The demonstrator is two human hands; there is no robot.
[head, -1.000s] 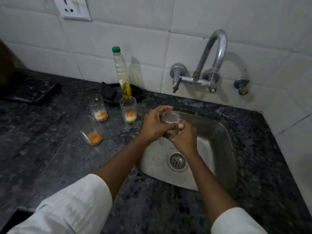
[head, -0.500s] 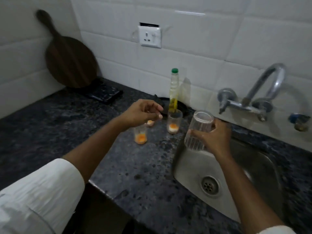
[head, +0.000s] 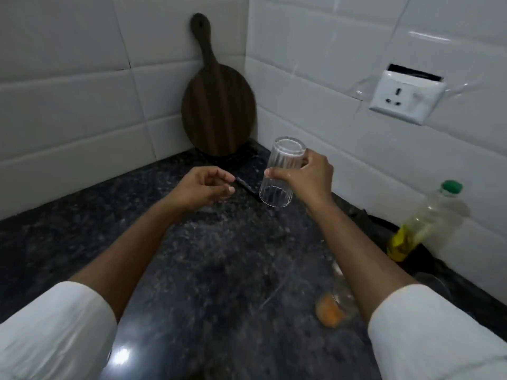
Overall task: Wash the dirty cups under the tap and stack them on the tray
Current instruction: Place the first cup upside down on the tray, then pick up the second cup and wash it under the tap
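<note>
My right hand [head: 307, 179] grips a clear ribbed glass cup [head: 279, 174] turned upside down, its mouth hanging just above the dark tray [head: 247, 171] near the corner of the counter. My left hand [head: 203, 186] hovers to the left of the cup with loosely curled fingers and holds nothing. A dirty cup [head: 333, 308] with orange residue stands on the counter under my right forearm, blurred and partly hidden. The sink and tap are out of view.
A dark round wooden board [head: 218, 105] leans in the tiled corner behind the tray. An oil bottle [head: 422, 223] with a green cap stands at the right by the wall. A white wall socket [head: 406, 101] sits above. The counter [head: 219, 270] is dark speckled granite.
The view swung left from the sink to the counter corner. My right hand carried the washed cup left and turned it upside down above the tray. My left hand let go and moved left.
</note>
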